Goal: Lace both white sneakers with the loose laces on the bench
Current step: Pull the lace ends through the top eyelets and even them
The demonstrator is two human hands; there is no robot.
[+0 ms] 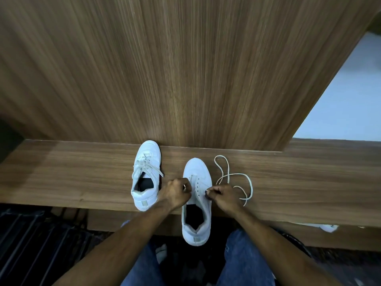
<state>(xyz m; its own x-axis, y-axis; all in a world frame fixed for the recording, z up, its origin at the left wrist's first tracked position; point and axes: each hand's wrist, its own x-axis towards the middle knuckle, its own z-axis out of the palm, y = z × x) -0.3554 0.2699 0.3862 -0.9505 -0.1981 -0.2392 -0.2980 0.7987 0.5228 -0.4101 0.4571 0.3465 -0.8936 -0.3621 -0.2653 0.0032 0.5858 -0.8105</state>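
Two white sneakers stand on the wooden bench [82,172], toes pointing at the wall. The left sneaker [146,174] has a lace threaded through its eyelets, with loose ends spread across its tongue. The right sneaker [197,201] has bare eyelets and its heel hangs over the bench's front edge. My left hand [175,193] grips the left side of that shoe's eyelet flap. My right hand [223,196] pinches one end of the loose white lace [237,178] at the shoe's right eyelet row. The remainder of the lace lies in loops on the bench to the right.
A wood-grain wall panel [185,69] rises directly behind the bench. My knees in blue jeans [243,259] are below the bench edge. A dark ribbed mat [41,234] covers the floor at lower left. A pale surface [340,100] shows at right.
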